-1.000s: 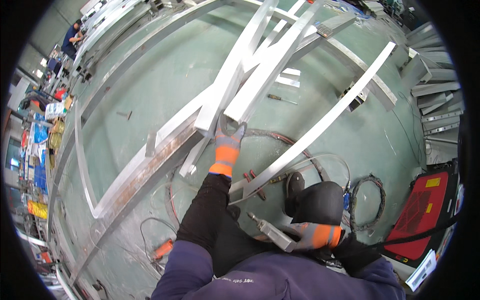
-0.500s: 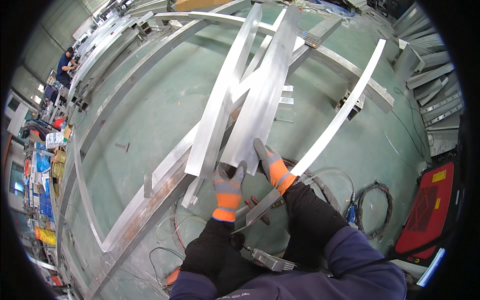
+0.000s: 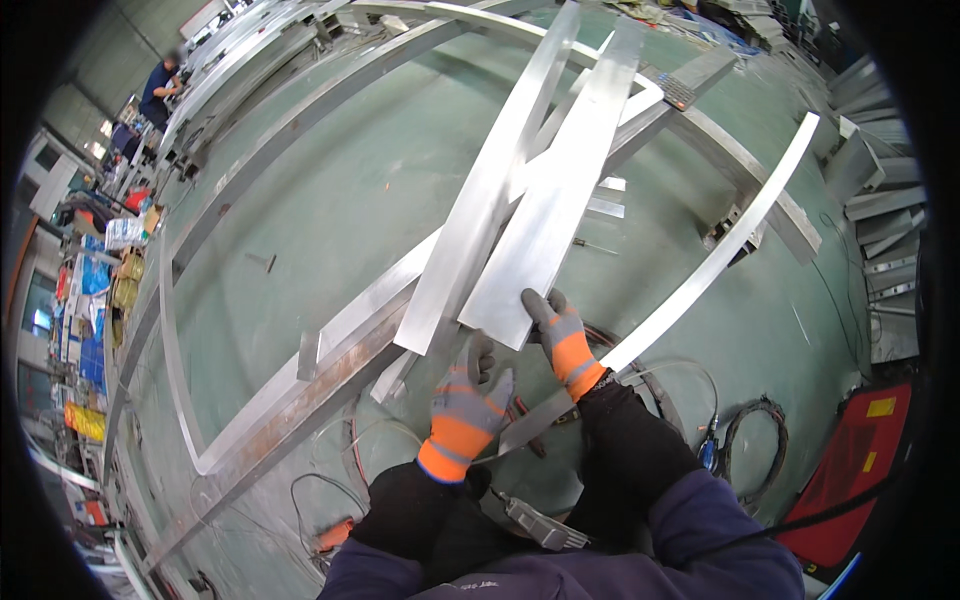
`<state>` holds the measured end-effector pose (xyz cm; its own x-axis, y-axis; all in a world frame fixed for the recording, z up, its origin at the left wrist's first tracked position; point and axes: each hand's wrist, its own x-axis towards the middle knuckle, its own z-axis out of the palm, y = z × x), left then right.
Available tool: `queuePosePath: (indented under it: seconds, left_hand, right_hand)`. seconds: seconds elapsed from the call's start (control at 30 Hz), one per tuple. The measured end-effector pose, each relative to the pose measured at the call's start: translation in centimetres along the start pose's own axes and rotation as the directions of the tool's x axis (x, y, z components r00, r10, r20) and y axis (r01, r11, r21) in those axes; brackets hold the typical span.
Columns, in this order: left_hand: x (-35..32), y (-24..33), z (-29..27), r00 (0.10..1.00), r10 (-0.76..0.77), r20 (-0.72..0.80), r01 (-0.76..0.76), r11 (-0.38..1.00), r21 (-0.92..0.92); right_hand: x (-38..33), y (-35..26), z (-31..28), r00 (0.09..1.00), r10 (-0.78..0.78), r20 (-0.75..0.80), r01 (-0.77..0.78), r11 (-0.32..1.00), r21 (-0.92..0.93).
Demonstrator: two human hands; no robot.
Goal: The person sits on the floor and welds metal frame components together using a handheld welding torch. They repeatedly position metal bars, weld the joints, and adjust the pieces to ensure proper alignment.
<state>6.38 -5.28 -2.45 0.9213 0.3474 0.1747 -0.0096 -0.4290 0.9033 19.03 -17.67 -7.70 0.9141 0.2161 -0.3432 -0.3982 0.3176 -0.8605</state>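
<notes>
A wide, flat silvery aluminium bar [image 3: 560,190] lies slanting away from me across other bars. My right hand [image 3: 562,340], in a grey and orange glove, grips the right edge of its near end, fingers around the edge. Just below that near end is my left hand [image 3: 466,410], gloved alike, its thumb and fingers apart and nothing visible in them. To the left, a second aluminium bar [image 3: 485,190] runs almost parallel. Both rest over a long metal frame beam [image 3: 330,385] with rusty patches.
A curved white strip [image 3: 722,255] arcs out on the right. Pliers with red handles [image 3: 527,430], a coiled hose [image 3: 750,450] and loose cables lie on the green floor. A red panel [image 3: 850,475] stands at the lower right. Another person [image 3: 160,90] works far left.
My left hand has come away from the bar's near end and its fingers have spread. My right hand stays at the bar's right edge. The whole view has shifted slightly.
</notes>
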Motion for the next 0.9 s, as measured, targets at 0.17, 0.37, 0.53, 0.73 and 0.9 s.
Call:
queuePosePath:
  seconds: [0.17,0.37,0.53,0.73,0.9]
  left_hand:
    - [2.2,3.5,-4.6,0.885,0.421,-0.199,-0.199,0.728,0.656]
    - [3.6,-1.3,-6.4,0.991,0.052,-0.123,-0.029,0.983,0.184]
    - [6.5,-3.2,-8.4,0.958,-0.026,-0.287,0.074,0.985,0.158]
    - [8.4,-5.1,-11.8,0.924,-0.081,-0.374,0.132,0.985,0.115]
    - [8.3,-7.2,-11.2,0.902,0.039,-0.430,0.091,0.957,0.277]
  right_hand:
    - [-0.8,-0.3,0.8,1.000,0.024,0.000,-0.024,1.000,-0.005]
    - [-1.0,0.3,2.2,0.984,-0.169,0.054,0.170,0.986,0.003]
    - [-0.4,0.0,1.9,0.986,-0.143,0.087,0.143,0.990,0.010]
    - [-0.3,0.5,2.3,0.987,-0.150,0.055,0.153,0.987,-0.048]
    - [-0.4,0.7,2.5,0.979,-0.182,0.088,0.182,0.983,0.007]
